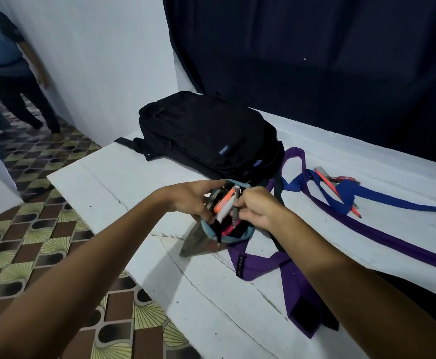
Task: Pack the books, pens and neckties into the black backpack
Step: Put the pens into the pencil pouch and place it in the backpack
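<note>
A black backpack (206,136) lies flat on the white table (134,177), zipped as far as I can see. In front of it a grey pencil pouch (198,243) with a light blue rim stands open. My left hand (193,200) grips the pouch's near-left rim. My right hand (257,208) pinches a grey pen (235,208) over the pouch mouth, beside an orange and a white marker (223,206) that stick out. A purple necktie (276,263) and a blue necktie (341,198) sprawl to the right. More pens (337,181) lie under the blue tie.
The table's left edge drops to a patterned tile floor (43,242). A person (12,68) stands at the far left by the white wall. A dark curtain (315,60) hangs behind the table. No books are in view.
</note>
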Demonstrator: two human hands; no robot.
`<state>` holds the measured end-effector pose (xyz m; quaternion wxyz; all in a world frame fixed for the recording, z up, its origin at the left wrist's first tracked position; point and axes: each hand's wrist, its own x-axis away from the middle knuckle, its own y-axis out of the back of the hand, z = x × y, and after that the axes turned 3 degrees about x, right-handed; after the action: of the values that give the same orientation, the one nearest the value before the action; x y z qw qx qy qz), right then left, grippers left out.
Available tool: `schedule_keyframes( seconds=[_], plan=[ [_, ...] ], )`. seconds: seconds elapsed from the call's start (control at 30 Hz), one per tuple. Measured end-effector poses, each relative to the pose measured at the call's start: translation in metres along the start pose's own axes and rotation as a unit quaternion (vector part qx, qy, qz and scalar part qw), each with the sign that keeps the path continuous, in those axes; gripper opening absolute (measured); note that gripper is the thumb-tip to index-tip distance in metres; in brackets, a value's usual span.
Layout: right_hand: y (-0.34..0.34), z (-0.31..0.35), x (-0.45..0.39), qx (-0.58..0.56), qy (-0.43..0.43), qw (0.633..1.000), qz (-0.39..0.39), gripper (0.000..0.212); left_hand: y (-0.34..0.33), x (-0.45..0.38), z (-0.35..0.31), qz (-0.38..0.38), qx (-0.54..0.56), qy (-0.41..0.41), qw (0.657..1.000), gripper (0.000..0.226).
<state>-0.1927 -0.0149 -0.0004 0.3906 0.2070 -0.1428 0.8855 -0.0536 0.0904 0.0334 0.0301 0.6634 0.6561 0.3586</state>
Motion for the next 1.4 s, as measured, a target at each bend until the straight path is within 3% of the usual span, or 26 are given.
schedule_keyframes(
  seconds=[0.13,0.23,0.37,0.47,0.6,0.7,0.87,0.97,1.1,1.4],
  plan=[
    [-0.005,-0.015,-0.001,0.074,0.064,0.993,-0.064,0.015,0.0,0.0,-0.002,0.001,0.005,-0.003,1.0,0.101],
    [-0.007,-0.025,0.0,0.123,0.11,0.982,-0.087,0.023,0.001,-0.001,0.001,0.001,0.007,-0.005,1.0,0.103],
    [-0.008,-0.03,0.0,0.263,0.174,0.94,-0.132,0.016,0.0,-0.001,0.004,-0.001,0.009,-0.007,1.0,0.103],
    [-0.002,-0.026,0.002,0.205,0.129,0.965,-0.101,0.02,0.0,-0.001,0.004,0.002,0.012,-0.011,1.0,0.102],
    [0.007,-0.027,0.007,0.088,0.052,0.991,-0.084,0.042,0.0,-0.001,0.005,0.0,0.021,-0.013,1.0,0.1],
    [0.013,-0.03,0.009,0.07,0.035,0.994,-0.082,0.034,0.0,-0.001,0.006,0.001,0.032,-0.013,0.999,0.101],
    [0.009,-0.032,0.01,0.096,0.068,0.992,-0.052,0.013,-0.001,-0.003,0.007,0.003,0.027,-0.014,1.0,0.1],
    [0.002,-0.029,0.01,0.094,0.089,0.991,-0.036,0.013,0.0,-0.002,0.006,0.003,0.027,-0.023,0.999,0.099],
    [-0.005,-0.019,0.006,0.058,0.089,0.993,-0.042,0.028,0.001,0.0,0.004,-0.003,0.013,-0.034,0.999,0.097],
    [-0.019,-0.012,-0.003,0.044,0.111,0.991,-0.064,0.012,0.001,0.0,0.005,-0.005,0.018,-0.033,0.999,0.098]
  ],
)
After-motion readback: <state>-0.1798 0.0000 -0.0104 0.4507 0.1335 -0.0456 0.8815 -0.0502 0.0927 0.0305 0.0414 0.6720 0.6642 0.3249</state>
